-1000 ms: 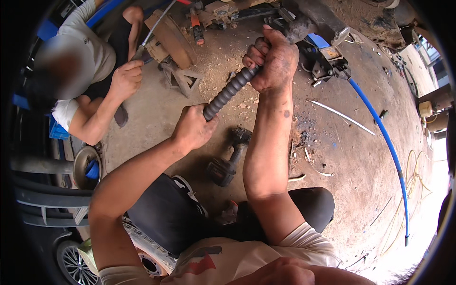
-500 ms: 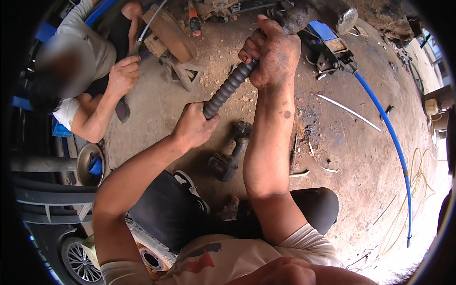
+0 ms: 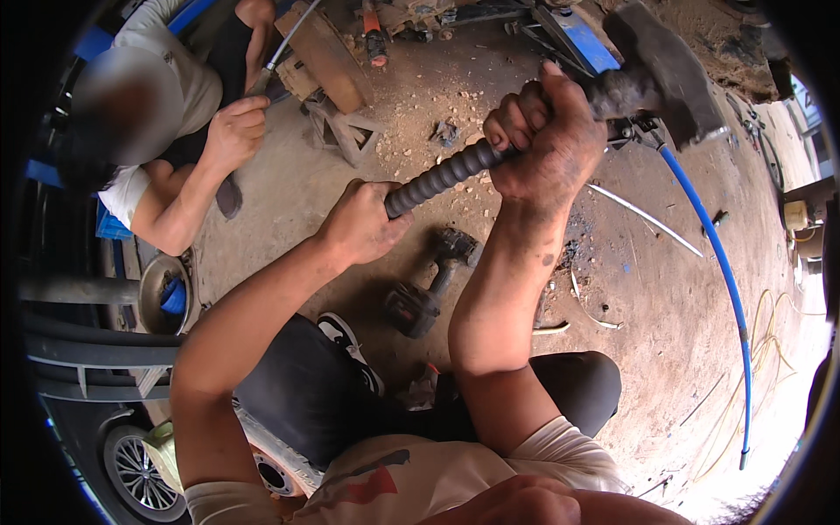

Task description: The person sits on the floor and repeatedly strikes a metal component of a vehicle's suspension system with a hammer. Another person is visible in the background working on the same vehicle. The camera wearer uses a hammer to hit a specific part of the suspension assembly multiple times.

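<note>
Right hand clenches a long hammer with a ribbed black handle, gripping close to its blocky dark steel head; the left hand wraps around the handle's left end. Compared with a second ago, the head sits farther right and looms larger, so the hammer seems lifted and under both hands' control. Dusty brown concrete floor gives room at right, edged by a long blue bar. A black cordless power tool lies nearer; at far left, a co-worker's hand holds a slim metal tool.

The hammer handle is dark grey, the rod blue.
</note>
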`<control>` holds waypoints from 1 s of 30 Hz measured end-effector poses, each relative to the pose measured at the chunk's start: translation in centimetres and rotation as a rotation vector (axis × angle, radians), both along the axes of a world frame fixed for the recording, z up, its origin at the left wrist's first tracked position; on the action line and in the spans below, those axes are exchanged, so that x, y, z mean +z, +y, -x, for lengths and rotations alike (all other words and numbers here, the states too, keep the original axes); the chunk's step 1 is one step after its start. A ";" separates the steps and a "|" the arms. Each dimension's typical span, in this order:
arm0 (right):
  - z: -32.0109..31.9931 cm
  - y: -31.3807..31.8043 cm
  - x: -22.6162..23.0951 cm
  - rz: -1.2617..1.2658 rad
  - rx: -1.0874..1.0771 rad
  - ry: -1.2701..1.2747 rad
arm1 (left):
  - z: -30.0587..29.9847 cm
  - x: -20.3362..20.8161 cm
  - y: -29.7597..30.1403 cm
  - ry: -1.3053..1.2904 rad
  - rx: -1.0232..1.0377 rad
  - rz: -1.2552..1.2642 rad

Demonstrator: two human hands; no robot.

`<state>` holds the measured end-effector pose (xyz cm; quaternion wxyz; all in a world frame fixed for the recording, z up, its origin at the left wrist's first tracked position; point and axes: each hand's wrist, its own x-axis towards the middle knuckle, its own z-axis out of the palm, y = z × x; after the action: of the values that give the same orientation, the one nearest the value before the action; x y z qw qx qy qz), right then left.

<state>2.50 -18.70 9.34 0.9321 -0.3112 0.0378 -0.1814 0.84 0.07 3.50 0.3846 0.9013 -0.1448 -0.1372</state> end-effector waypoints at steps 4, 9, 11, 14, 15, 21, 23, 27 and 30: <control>1.1 -0.4 -0.7 -0.195 -0.040 -0.156 | -1.2 0.9 0.1 -0.129 -0.094 -0.058; -2.3 2.4 0.3 0.105 0.121 0.060 | 0.9 -1.1 0.8 0.128 0.127 0.086; -0.8 1.8 0.2 0.040 0.044 0.064 | 0.7 -1.6 1.0 0.033 0.110 -0.013; 1.7 -0.2 -0.6 -0.121 -0.079 -0.105 | -1.8 0.2 0.9 -0.219 -0.207 -0.109; 2.1 -0.7 -0.7 -0.150 -0.066 -0.193 | -2.7 0.9 0.7 -0.184 -0.235 -0.095; -2.7 1.9 0.5 0.032 0.146 0.044 | 1.3 -0.7 1.2 0.252 0.182 0.133; -2.7 1.6 0.2 0.078 0.134 0.013 | 1.1 -0.2 0.7 0.093 0.090 0.008; -0.4 1.0 -0.1 0.001 0.049 0.015 | 0.8 -0.3 1.1 0.031 0.041 -0.099; 1.1 -0.8 -0.3 -0.074 0.033 -0.116 | -0.4 0.4 1.0 -0.181 -0.186 -0.110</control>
<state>1.41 -19.51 9.01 0.9464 -0.2662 -0.0148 -0.1820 1.26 1.09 3.85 0.3055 0.9124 -0.2541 -0.0983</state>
